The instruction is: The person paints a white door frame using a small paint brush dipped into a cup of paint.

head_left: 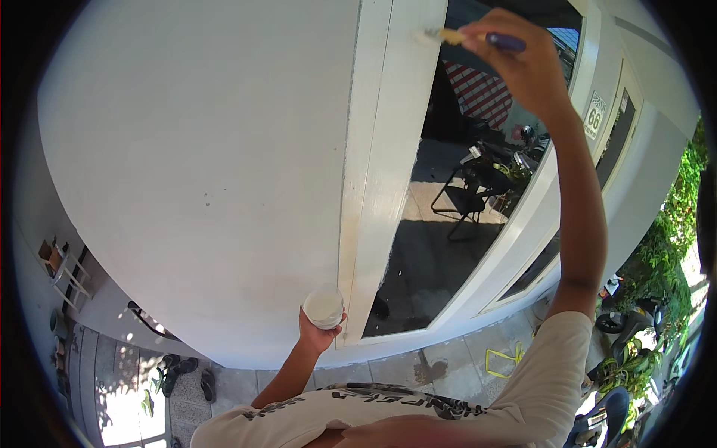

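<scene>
Cupping a pale tub (323, 306) low before me, my left hand (320, 334) wraps its lower sides; farther up, my right hand (519, 60) pinches a paintbrush (452, 36) (bristles left of my grip, purple end right) at the white frame (373, 164) beside dark glass (418, 269).

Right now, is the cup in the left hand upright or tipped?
Upright, or nearly: the cup shows its round top to the camera, above the left hand.

one brush (452, 36), one cup (327, 325)
</scene>
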`<act>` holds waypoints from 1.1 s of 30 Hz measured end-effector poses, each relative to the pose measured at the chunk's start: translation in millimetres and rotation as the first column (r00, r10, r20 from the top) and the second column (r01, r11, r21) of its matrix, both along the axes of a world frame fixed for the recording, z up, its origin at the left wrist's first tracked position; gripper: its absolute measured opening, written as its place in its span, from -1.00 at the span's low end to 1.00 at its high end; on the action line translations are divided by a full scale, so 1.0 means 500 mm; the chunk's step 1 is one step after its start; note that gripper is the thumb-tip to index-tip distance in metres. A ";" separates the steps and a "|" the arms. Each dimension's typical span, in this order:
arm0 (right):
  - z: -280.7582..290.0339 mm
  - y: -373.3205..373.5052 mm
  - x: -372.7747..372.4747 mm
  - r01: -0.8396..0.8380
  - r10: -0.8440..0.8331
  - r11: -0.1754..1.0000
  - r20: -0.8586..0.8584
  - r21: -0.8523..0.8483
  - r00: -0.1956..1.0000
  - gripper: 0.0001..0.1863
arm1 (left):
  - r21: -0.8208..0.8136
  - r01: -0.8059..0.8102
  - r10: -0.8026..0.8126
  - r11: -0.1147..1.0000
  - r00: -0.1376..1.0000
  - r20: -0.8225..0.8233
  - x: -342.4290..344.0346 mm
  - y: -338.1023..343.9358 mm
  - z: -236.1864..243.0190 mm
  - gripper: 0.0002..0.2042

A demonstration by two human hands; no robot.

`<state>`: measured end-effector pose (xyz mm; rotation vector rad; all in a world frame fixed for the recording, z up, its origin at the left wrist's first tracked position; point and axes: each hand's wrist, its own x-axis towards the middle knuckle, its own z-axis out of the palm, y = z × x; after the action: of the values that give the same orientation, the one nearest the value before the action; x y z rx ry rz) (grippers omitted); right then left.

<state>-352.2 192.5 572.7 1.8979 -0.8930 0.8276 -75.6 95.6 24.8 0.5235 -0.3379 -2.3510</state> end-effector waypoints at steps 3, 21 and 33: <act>0.103 0.007 0.020 -0.041 0.026 0.972 -0.066 -0.230 0.997 -0.85 | -0.001 -0.027 0.027 1.000 0.999 -0.035 -0.002 -0.004 -0.007 -0.42; 0.003 -0.011 0.018 0.076 -0.070 0.996 -0.135 0.043 0.988 -0.92 | 0.009 -0.012 0.012 1.000 0.999 -0.049 0.021 -0.009 -0.030 -0.32; -0.278 0.002 0.038 -0.058 0.080 0.966 -0.075 0.251 0.994 -0.87 | 0.072 -0.013 0.011 0.997 1.000 0.018 0.022 -0.001 -0.021 -0.35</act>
<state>-333.4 193.4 433.8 2.1763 -0.9172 0.6954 -64.9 95.3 14.4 0.5787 -0.2581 -2.3551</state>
